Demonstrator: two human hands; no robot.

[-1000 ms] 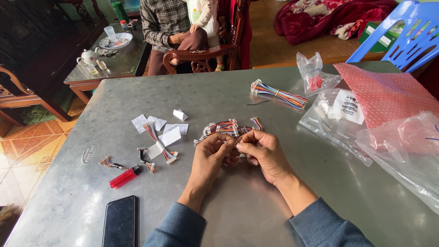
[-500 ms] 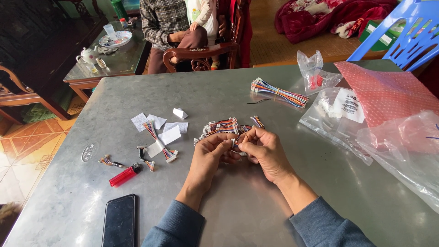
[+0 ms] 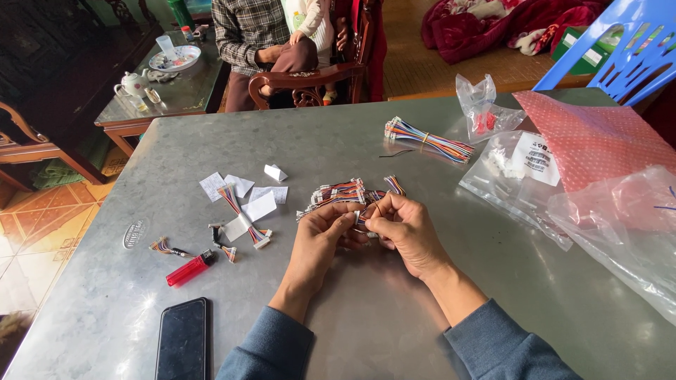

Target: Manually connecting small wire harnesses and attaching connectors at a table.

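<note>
A small bundle of coloured wires (image 3: 343, 194) with white connectors lies near the middle of the grey metal surface (image 3: 352, 141), and the two hands meet over its near end. The left hand (image 3: 320, 239) has its grip pressed together on a thin wire piece (image 3: 360, 214), thumb against fingertips. The right hand (image 3: 403, 226) pinches the same piece from the other side, fingers curled in, so both hands touch at the fingertips. The rest of the bundle fans away from the hands toward 11 o'clock.

At 9 o'clock from the hands lie paper slips (image 3: 243, 190) and a short wire set (image 3: 243, 214) crossed over one slip. Further out, toward 8 o'clock, sit a red lighter (image 3: 190, 268) and a small loose wire end (image 3: 165, 246), and near the edge at 7 o'clock a dark phone (image 3: 184, 339) lies face up.

At 1 o'clock, well apart from the hands, a longer tied wire harness (image 3: 426, 139) lies flat. Beyond it stands a clear bag (image 3: 482, 105) with something red inside. At 3 o'clock lie clear plastic bags (image 3: 620, 225) and a pink dotted sheet (image 3: 598, 141).

Past the far edge a person (image 3: 260, 35) in a checked shirt sits in a wooden chair (image 3: 310, 77), beside a low table with a teapot (image 3: 132, 83).
</note>
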